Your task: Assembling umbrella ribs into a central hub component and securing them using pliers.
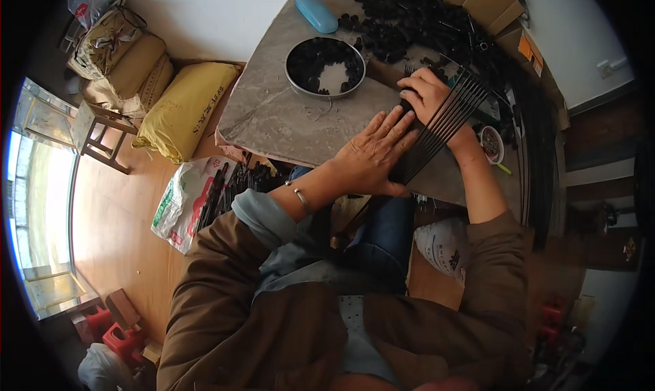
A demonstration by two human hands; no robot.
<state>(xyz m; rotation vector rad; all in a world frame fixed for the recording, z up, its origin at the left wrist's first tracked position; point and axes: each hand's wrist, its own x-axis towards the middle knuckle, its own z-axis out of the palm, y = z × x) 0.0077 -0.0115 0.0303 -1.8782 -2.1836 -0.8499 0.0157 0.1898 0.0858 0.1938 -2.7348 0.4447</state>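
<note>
My left hand (pixel 376 150) lies with its fingers stretched out and close together, against the near end of a fan of thin black rods (pixel 456 103). The thumb points toward the table's front edge. My right hand (pixel 424 96) is on the far side of the rods, its fingers curled and pointing left. The rods slant up to the right across that hand and its wrist. A small dark part shows between the two hands; its kind I cannot make out. The right thumb is hidden.
On the grey table (pixel 263 98) stand a round metal bowl (pixel 292 77) of black parts and a blue case (pixel 316 13). Black parts (pixel 396 23) heap at the back. A small white cup (pixel 490 144) stands right; long black rods (pixel 535 152) line the right edge. A yellow sack (pixel 193 111) lies left.
</note>
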